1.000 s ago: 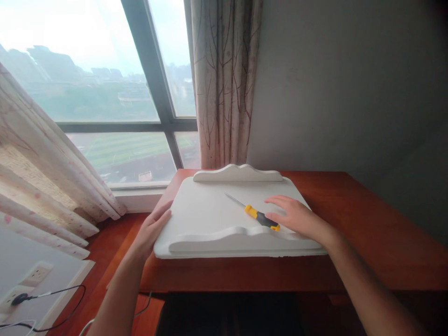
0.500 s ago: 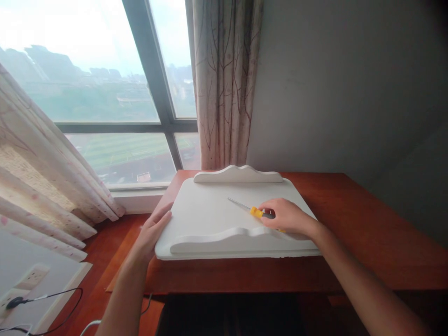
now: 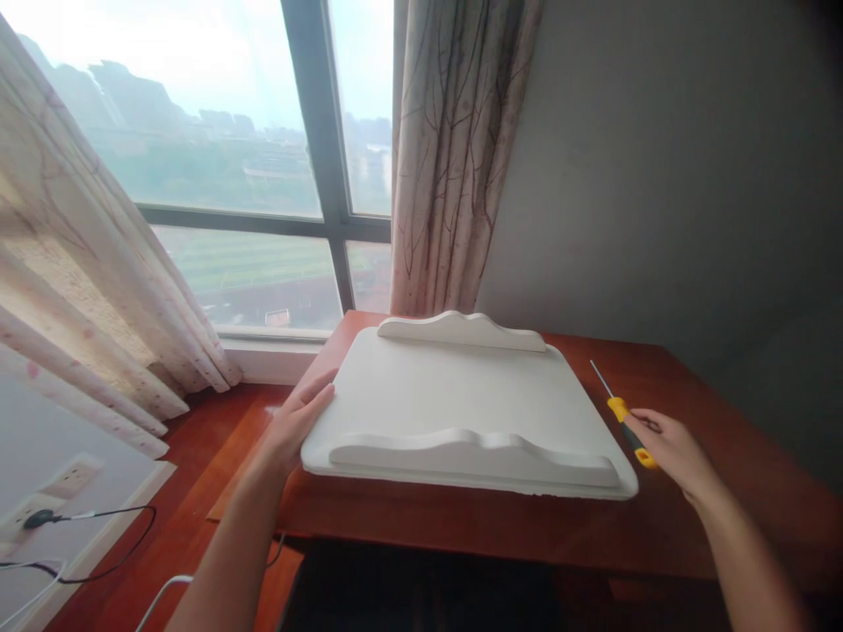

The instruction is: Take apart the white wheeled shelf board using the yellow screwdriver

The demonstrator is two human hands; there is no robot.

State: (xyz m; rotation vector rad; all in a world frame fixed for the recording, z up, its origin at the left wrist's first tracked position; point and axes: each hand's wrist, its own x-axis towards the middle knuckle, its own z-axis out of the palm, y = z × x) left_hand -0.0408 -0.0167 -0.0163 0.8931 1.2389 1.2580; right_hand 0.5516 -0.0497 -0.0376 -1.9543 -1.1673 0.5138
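Note:
A white board (image 3: 448, 395) with wavy-topped strips along its far and near edges lies flat on the reddish-brown wooden table. My left hand (image 3: 301, 425) grips the board at its left edge, the thumb along the side; some of its fingers are partly hidden. To the right of the board, my right hand (image 3: 668, 446) is closed around a screwdriver (image 3: 617, 409) with a yellow and black handle. Its metal shaft points away from me and to the left, apart from the board.
The wooden table (image 3: 744, 491) stands against a grey wall and a window. Curtains (image 3: 454, 158) hang on both sides of the window. At the lower left, a black plug (image 3: 39, 519) with cables sits in a wall socket, and a white cable (image 3: 158, 599) runs near the table leg.
My right hand has carried the screwdriver from above the board out to its right side. My left hand stays on the board's left edge. The view has tilted and shifted slightly.

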